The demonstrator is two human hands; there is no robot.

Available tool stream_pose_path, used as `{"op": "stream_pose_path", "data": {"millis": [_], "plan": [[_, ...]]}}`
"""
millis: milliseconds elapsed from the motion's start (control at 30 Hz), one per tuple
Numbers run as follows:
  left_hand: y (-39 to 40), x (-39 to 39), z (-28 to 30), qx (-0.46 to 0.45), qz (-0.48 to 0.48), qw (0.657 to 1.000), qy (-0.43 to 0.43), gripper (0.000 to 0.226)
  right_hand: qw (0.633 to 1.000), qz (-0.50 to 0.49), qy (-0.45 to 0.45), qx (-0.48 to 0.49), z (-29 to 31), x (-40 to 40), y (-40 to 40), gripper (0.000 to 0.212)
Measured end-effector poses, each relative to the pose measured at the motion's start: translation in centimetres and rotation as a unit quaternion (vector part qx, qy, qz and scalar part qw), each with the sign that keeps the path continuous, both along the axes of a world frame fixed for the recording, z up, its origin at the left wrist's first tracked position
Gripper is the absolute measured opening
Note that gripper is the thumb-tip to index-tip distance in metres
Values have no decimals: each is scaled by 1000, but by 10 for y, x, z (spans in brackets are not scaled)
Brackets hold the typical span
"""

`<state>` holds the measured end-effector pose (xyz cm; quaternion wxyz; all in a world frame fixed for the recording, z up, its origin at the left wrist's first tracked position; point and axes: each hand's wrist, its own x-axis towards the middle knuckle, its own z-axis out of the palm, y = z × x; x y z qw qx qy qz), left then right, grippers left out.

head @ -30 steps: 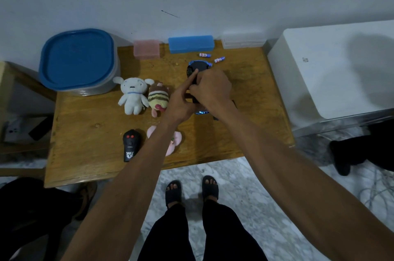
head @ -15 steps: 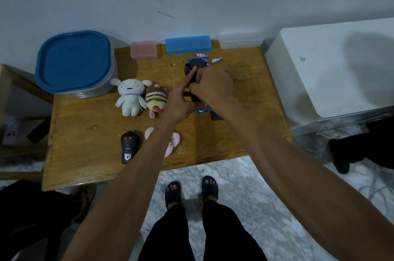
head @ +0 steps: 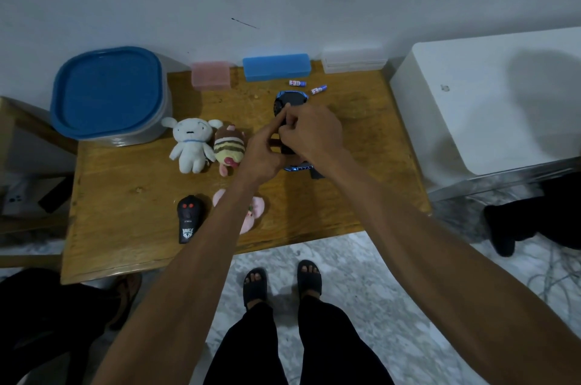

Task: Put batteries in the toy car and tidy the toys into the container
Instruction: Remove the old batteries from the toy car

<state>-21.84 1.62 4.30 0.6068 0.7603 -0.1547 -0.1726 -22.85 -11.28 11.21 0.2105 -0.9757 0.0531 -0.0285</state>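
Both hands (head: 309, 136) on toy car (head: 287, 101).

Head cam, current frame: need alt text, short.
Both hands, left hand and right hand, work on an upturned blue-and-black toy car on a wooden table, with two loose batteries beyond it. Three plush toys, a black remote and a blue-lidded container lie to the left.
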Motion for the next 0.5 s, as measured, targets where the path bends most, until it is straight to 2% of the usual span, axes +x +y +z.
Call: {"op": "stream_pose_path", "data": {"millis": [133, 233, 367, 500], "plan": [[9, 5, 1, -19, 9, 999, 37, 105, 992, 124, 10, 35, -7, 3, -15, 16], [12, 8, 4, -21, 9, 999, 41, 106, 987, 138, -12, 87, -8, 5, -22, 11], [14, 8, 9, -29, 11, 998, 56, 108, 976, 13, -47, 214, -3, 6, -21, 10], [14, 6, 9, -34, 25, 997, 65, 109, 952, -114, -35, 281, 3, 6, -25, 29]]}}
